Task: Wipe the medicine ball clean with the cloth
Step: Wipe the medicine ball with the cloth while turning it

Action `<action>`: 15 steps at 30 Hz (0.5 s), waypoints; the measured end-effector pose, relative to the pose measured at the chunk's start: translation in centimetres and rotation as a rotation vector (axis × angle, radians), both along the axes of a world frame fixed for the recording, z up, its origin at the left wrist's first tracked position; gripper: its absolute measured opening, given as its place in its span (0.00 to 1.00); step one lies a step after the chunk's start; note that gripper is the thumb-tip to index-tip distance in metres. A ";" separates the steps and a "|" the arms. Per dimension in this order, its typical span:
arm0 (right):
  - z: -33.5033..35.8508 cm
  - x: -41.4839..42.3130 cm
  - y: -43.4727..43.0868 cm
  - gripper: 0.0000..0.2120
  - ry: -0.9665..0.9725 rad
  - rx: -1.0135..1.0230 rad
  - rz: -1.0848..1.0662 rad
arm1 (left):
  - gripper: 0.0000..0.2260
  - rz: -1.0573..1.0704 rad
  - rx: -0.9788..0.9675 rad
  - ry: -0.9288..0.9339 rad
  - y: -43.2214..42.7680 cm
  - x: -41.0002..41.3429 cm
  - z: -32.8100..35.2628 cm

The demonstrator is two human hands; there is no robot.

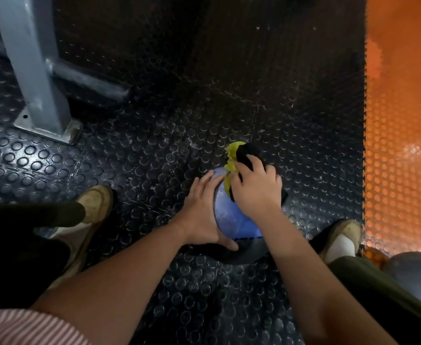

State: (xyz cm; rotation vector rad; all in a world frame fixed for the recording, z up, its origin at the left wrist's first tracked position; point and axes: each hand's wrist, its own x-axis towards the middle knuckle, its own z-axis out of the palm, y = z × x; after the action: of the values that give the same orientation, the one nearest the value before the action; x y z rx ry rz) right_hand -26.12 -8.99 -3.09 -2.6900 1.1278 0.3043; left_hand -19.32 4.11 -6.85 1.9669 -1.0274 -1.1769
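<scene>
Far left of the medicine ball (232,217) we see a grey post (30,70). The blue ball sits on the bumpy black floor (142,150) between two shoes (97,202). The left hand (202,210) lies flat on the ball's left side, fingers (204,181) straight. On the ball's top, the right hand (256,186) curls its fingers round the yellow and black cloth (234,155). Right of the ball lies an orange mat (401,120).

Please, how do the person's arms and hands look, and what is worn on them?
Both forearms are bare. The left hand and the right hand wear no gloves, rings or watch that I can see. A pink-and-white striped sleeve covers the left upper arm.
</scene>
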 end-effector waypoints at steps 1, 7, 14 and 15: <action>-0.2 -1.0 0.9 0.21 -0.067 -0.077 0.010 | 0.67 -0.024 0.011 -0.007 -0.1 -0.2 -0.1; -0.4 -5.1 4.3 0.22 -0.158 -0.192 0.077 | 0.62 0.103 -0.043 0.000 -0.9 -1.1 -1.3; 0.4 -6.0 2.4 0.23 -0.052 -0.041 0.198 | 0.59 0.365 -0.029 0.066 -1.4 -4.2 -1.3; 0.7 -5.6 1.6 0.22 -0.041 -0.055 0.191 | 0.61 0.365 -0.022 0.070 -1.5 -4.3 -1.2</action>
State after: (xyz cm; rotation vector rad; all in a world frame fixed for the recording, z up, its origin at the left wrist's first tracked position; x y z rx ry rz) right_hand -31.70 -7.37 -2.38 -2.8440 0.8821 0.2507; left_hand -23.61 2.56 -8.00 1.9752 -0.6082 -1.0176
